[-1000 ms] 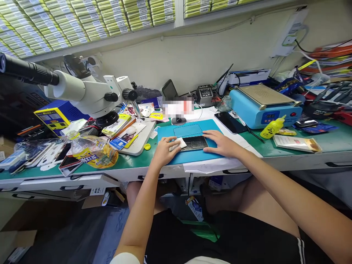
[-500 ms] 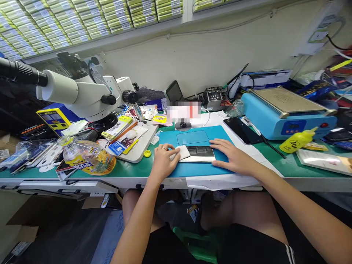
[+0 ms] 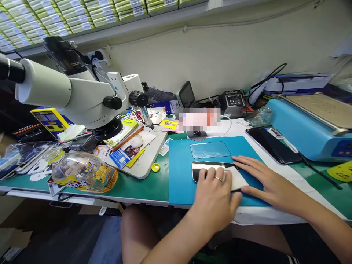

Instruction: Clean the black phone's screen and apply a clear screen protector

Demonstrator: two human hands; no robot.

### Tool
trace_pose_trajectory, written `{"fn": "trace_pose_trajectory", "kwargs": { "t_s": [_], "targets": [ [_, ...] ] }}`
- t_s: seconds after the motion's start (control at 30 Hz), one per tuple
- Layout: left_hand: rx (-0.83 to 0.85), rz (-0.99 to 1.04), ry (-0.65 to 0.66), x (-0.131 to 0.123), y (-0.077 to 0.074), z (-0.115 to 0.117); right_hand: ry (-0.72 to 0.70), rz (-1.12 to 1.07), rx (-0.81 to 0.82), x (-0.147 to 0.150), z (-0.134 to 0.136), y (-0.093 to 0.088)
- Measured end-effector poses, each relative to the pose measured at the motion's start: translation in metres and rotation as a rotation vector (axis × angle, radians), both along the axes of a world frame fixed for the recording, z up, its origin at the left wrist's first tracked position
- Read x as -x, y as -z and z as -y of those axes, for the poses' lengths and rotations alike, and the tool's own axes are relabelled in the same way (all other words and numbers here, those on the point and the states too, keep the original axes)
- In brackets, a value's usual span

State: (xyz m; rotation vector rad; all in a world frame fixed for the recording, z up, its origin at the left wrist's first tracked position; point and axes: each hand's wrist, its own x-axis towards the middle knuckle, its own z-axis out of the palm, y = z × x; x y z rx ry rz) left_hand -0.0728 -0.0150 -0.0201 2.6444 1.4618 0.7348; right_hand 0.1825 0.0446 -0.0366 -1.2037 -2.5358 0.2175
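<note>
A phone with a shiny black screen (image 3: 196,169) lies flat on a blue mat (image 3: 179,192). My left hand (image 3: 214,196) presses a folded white cloth (image 3: 238,181) onto the screen, fingers bent over it. My right hand (image 3: 271,183) braces the phone's right end between thumb and forefinger; part of that end is hidden under cloth and fingers. Just behind the phone, a clear glass panel with rounded corners (image 3: 210,149) rests on the mat, touched by neither hand.
A microscope (image 3: 90,99) stands at left above booklets (image 3: 123,134). A plastic bottle (image 3: 85,172) and yellow cap (image 3: 155,167) are on the green bench. To the right are a dark phone (image 3: 273,145), glass jar (image 3: 261,116) and blue heating-plate machine (image 3: 299,128).
The cloth and my left hand have slid from the phone's left end toward its right. My right hand stays at the right end. The camera view has shifted left and closer.
</note>
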Motion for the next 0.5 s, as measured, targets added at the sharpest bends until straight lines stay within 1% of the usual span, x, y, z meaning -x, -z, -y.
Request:
{"fn": "trace_pose_trajectory", "kwargs": {
  "t_s": [0.07,0.13,0.23,0.3,0.4,0.5],
  "targets": [
    [-0.004,0.024,0.047,-0.002,0.001,-0.001,-0.007,-0.014,-0.021,-0.004,-0.001,0.003],
    [-0.009,0.041,0.090,0.001,0.000,-0.001,-0.006,-0.022,-0.024,-0.006,-0.002,0.005],
    [-0.007,0.043,0.144,0.015,-0.004,-0.002,0.005,-0.039,-0.025,-0.005,0.000,0.003],
    [0.024,0.050,0.169,0.028,-0.006,-0.003,0.015,-0.051,-0.022,-0.002,0.002,0.000],
    [0.100,0.080,0.167,0.049,-0.005,-0.006,0.043,-0.060,-0.006,0.003,0.005,-0.005],
    [0.140,0.086,0.107,0.067,0.000,-0.011,0.041,-0.074,-0.026,0.006,0.007,-0.009]
  ]
}}
